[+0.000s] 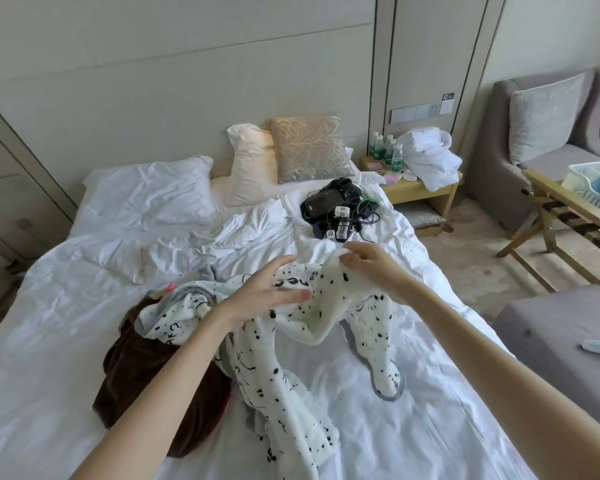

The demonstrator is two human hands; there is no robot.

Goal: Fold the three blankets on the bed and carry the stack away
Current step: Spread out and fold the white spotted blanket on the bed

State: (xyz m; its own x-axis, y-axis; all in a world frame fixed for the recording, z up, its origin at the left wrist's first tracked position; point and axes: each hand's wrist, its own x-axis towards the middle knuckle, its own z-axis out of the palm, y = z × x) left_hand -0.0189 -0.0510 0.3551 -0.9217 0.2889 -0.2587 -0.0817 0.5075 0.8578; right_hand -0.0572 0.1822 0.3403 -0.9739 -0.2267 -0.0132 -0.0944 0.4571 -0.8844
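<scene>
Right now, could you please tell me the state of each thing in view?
spotted blanket: unfolded, bunched, one edge lifted off the bed.
brown blanket: unfolded, crumpled, partly under the spotted one.
right hand: fingers pinch the spotted blanket's edge.
left hand: open, fingers spread over the spotted blanket.
water bottles: upright, capped.
white robe: crumpled heap on the nightstand.
</scene>
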